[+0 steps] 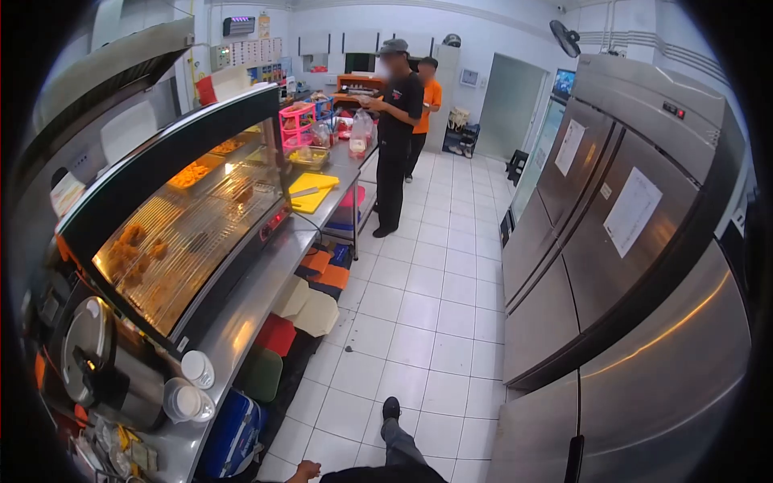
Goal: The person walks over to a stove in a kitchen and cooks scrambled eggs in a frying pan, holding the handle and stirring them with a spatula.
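Note:
My left hand [306,470] hangs low at the bottom edge, left of my body, its fingers loosely curled and nothing visible in them. It touches nothing; the closest thing is a blue bin [235,435] under the steel counter [266,270]. My right hand is out of view. On the counter stands a heated glass display case [173,217] with fried pieces [129,256] on its wire rack. A large lidded pot [109,354] and white-lidded containers [197,369] sit nearer me. Past the case, a knife [305,192] lies on a yellow cutting board [312,196].
Tall steel refrigerators [608,217] line the right side. A white tiled floor [403,306] runs between them and the counter, with my shoe [391,408] on it. A person in black [396,121] stands at the counter, and another in orange [429,105] is behind.

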The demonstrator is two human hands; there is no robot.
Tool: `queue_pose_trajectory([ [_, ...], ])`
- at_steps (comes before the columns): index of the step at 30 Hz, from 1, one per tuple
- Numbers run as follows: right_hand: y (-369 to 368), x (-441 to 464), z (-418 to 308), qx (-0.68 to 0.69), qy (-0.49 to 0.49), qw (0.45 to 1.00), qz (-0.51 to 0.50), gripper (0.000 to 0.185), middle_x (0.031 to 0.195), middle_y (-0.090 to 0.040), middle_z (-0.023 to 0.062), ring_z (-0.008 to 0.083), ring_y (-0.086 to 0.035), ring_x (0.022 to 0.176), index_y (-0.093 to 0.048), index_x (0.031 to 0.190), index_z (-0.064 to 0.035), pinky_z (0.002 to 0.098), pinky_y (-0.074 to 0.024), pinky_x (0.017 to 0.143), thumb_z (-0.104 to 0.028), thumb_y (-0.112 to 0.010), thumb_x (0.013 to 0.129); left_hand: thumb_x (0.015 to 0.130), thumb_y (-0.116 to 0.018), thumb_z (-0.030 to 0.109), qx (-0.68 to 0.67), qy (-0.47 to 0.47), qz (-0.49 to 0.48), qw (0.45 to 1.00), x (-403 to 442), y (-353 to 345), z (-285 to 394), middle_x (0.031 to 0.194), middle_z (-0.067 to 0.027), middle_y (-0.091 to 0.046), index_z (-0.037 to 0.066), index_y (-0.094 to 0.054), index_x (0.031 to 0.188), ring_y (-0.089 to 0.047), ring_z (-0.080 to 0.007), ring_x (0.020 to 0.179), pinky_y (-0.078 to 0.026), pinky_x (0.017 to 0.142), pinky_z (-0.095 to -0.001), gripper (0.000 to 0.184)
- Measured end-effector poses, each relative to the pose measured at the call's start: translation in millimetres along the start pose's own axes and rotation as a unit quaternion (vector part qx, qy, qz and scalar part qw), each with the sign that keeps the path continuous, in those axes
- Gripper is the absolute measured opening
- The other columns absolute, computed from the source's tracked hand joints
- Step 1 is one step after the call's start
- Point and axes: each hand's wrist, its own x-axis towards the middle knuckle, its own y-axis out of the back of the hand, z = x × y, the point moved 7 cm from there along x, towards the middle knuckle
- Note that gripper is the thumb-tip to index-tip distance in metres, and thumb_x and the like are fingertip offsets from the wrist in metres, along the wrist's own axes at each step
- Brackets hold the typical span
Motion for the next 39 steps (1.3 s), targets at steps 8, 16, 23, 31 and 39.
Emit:
queue_pose_trajectory([
  [8,115.6,258.8,-248.3,-0.198,0.272,0.941,0.045,0.049,0.134,-0.037,0.0188,0.0324,-0.034,0.125,-0.043,0.13,-0.0029,0.0459,-0.0322,0.102,-0.032,-0.038,0.092,0.085,-0.047,0.033,0.244,-0.383,0.205,0.867,54.1,114.2,234.5,0.099,-0.0151,-0.065,0.009,-0.064,0.101,-0.062,-0.0323,0.091,-0.049,0.078,-0.0458,0.034],
  [16,522.8,47.1,-656.8,0.196,0.491,0.75,0.396,0.04,0.065,-0.054,0.0184,0.0355,-0.053,0.059,-0.05,0.076,0.0012,0.0454,-0.0414,0.058,-0.03,-0.037,0.098,0.086,-0.06,0.026,-0.344,-0.213,0.177,0.897,54.8,234.3,387.7,0.08,-0.0137,-0.066,-0.005,-0.059,0.1,-0.064,-0.0176,0.067,-0.051,0.056,-0.0285,0.033],
  [23,579.6,-25.7,-748.9,0.352,0.51,0.76,0.196,0.035,0.057,-0.044,0.0015,0.0089,-0.04,0.049,-0.046,0.077,-0.0032,0.0255,-0.0339,0.045,-0.03,-0.038,0.099,0.085,-0.057,0.033,-0.046,-0.187,0.104,0.976,138.0,194.1,331.3,0.078,-0.0161,-0.067,0.0,-0.061,0.097,-0.065,-0.0208,0.064,-0.05,0.054,-0.0352,0.036],
  [31,688.6,-44.1,-867.6,0.266,0.571,0.745,0.22,0.035,0.053,-0.04,-0.0011,0.0074,-0.036,0.046,-0.045,0.076,-0.0047,0.0247,-0.031,0.044,-0.028,-0.036,0.1,0.088,-0.039,0.04,0.178,-0.206,0.181,0.945,227.6,265.1,376.2,0.081,-0.0194,-0.066,0.009,-0.066,0.09,-0.065,-0.0343,0.076,-0.049,0.066,-0.0501,0.041],
  [39,555.6,83.8,-946.4,0.366,0.493,0.778,-0.128,0.038,0.072,-0.058,0.0063,0.0139,-0.058,0.061,-0.052,0.107,-0.0016,0.026,-0.0488,0.057,-0.035,-0.035,0.1,0.097,-0.039,0.041,-0.538,-0.343,-0.019,0.77,106.6,517.7,743.5,0.116,-0.0108,-0.059,0.005,-0.047,0.125,-0.057,-0.0178,0.104,-0.047,0.082,-0.0323,0.046],
])
